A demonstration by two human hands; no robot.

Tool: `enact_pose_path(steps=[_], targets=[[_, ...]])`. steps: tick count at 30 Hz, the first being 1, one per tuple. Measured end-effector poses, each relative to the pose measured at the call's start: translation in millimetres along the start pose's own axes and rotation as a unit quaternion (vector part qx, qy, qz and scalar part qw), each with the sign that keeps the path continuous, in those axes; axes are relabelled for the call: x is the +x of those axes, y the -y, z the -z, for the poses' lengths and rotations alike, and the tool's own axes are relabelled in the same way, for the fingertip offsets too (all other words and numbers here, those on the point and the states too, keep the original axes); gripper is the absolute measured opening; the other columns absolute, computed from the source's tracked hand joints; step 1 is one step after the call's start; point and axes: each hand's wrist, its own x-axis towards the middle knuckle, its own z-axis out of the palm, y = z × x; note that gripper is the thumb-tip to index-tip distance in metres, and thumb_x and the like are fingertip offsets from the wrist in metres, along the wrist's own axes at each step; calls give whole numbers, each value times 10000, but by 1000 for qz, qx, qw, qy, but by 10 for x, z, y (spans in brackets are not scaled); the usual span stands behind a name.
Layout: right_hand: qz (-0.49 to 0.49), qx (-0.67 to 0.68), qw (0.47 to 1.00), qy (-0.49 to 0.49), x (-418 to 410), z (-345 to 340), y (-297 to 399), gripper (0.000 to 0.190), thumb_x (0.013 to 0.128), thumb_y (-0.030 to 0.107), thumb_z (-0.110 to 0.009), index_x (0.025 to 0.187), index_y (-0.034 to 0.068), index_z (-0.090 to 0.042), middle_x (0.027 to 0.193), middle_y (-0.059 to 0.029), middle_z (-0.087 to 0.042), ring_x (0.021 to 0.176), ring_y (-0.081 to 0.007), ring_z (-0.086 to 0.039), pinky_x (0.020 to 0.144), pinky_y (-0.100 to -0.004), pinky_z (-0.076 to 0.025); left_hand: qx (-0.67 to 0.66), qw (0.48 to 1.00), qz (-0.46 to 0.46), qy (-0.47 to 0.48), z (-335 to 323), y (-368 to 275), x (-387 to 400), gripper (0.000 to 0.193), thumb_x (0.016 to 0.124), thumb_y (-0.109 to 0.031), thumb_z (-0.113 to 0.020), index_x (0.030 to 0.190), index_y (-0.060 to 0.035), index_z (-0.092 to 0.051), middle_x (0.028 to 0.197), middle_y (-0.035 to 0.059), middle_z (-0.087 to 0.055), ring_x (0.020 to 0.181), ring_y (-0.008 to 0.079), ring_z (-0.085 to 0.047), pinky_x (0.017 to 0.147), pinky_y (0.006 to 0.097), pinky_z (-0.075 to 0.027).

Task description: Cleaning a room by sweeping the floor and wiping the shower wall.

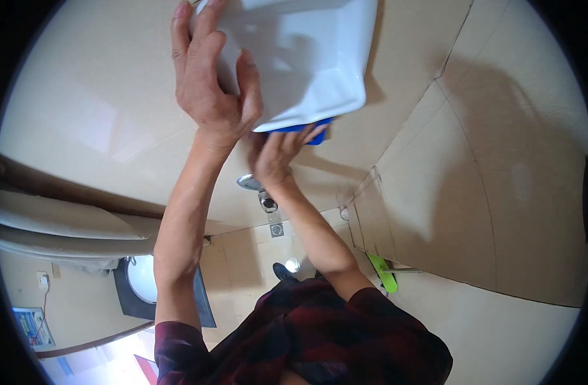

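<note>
A white plastic tray or shallow basin is held up against the tiled wall at the top of the view. My left hand lies along its left side, fingers spread and the thumb over its face. Below the lower edge of the white piece, my right hand is slightly blurred and has its fingers on a flat blue object. The white piece hides most of the blue object, so its kind cannot be told. Just under my right hand, a chrome wall fitting shows on the wall.
Beige tiled walls meet in a corner at the right. A floor drain lies below the chrome fitting. At the lower left are a washbasin in a dark counter and a rolled pale curtain. A green-headed tool stands low at the right.
</note>
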Motion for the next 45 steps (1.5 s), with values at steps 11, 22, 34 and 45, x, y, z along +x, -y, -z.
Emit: enact_pose_path(steps=[11,22,34,45], targets=[[224,-1,961,159,-198,-42,222,439,847,243,-566,1280,188,-519,1387,-27,-455,1384,-306,-259,1067,-650,4,-233,972,34,-4,175,177,-55,584,796,56,-455,1369,-37,-382,1338,239,-474,1331,349,-358,1140,538,-117],[541,-31,745,390,-116,501,-910,502,799,177,-564,1300,201,-535,1394,92,-445,1277,-106,-399,1129,-470,-128,-83,813,576,-8,2016,-497,-1804,184,934,-37,-506,1107,18,-535,1109,124,-642,912,180,-646,750,261,-509],[577,47,646,498,-418,73,-317,437,803,154,-543,1228,51,-567,1402,-15,-435,1327,-184,-344,1127,-439,-249,-112,560,821,-20,2262,-1790,-2769,384,874,57,-459,1251,46,-381,1045,145,-651,782,174,-654,608,244,-485],[578,-3,673,462,-270,562,-624,398,748,48,-585,1146,39,-597,1327,5,-510,1216,-174,-467,1045,-390,-336,-105,434,894,30,2721,-2258,-3147,493,890,12,-478,1347,34,-295,1044,160,-654,814,204,-659,629,276,-498]])
